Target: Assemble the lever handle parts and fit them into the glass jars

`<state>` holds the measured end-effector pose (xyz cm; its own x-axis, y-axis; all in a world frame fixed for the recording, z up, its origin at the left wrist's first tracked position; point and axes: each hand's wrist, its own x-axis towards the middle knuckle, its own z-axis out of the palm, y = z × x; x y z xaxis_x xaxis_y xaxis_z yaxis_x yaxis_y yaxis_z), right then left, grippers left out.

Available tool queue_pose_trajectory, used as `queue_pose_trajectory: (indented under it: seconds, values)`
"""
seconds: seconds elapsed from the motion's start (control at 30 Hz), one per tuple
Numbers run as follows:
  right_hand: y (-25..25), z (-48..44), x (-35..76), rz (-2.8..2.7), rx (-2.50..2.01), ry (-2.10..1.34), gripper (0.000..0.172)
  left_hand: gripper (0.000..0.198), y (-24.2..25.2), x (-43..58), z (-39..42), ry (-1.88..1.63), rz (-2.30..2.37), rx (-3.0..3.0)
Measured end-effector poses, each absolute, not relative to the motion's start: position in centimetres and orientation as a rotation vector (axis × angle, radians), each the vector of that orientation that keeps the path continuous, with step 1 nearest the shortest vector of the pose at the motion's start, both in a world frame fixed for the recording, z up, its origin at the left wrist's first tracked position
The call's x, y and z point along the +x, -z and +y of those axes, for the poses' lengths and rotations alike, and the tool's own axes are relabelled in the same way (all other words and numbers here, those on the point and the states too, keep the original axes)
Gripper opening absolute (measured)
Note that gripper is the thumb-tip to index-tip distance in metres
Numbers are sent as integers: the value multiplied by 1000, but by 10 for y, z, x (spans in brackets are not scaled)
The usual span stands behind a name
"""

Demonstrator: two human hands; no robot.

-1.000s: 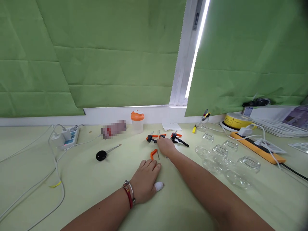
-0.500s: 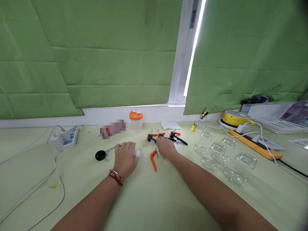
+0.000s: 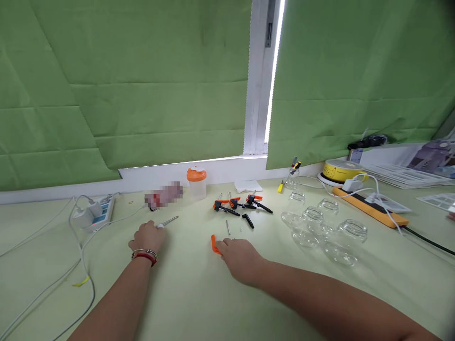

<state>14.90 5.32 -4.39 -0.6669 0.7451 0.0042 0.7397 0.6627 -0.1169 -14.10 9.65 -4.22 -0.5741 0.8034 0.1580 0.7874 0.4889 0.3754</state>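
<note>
My left hand [image 3: 147, 237] lies closed over the black round knob of a tool whose metal shaft [image 3: 169, 220] sticks out to the right. Nearer the middle, my right hand [image 3: 240, 258] rests on the table with its fingertips on a small orange lever piece [image 3: 213, 243]. Beyond it lie a loose metal pin [image 3: 228, 227], a black handle piece [image 3: 248, 220] and three small orange-and-black clamps [image 3: 239, 204].
Several clear glass jars [image 3: 322, 227] lie at the right. An orange power strip [image 3: 369, 206] with chargers and a yellow tape roll [image 3: 342, 170] sit behind them. A white power strip [image 3: 94, 213] with cables lies left. An orange-lidded cup [image 3: 196, 182] stands by the wall.
My left hand moved left onto the black knob tool. My right hand drew back from the clamps toward me, dragging the orange lever piece along.
</note>
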Motion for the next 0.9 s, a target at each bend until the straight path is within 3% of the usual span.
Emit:
queue_pose_trajectory:
  seconds: [0.13,0.3,0.47,0.9]
  values:
    - [48,47,170,-2681,-1263,-402,31,35,50,-128,101,-702,2521,1584]
    - [58,53,192,-2109,-1228,-980,29,43,56,-105,99,-856,2335,1749]
    - [67,71,200,-1473,-1087,-1460,27,32,58,-87,92,-967,2124,1827]
    - [72,86,206,-978,-824,-1782,34,23,42,-40,61,-874,1481,1813]
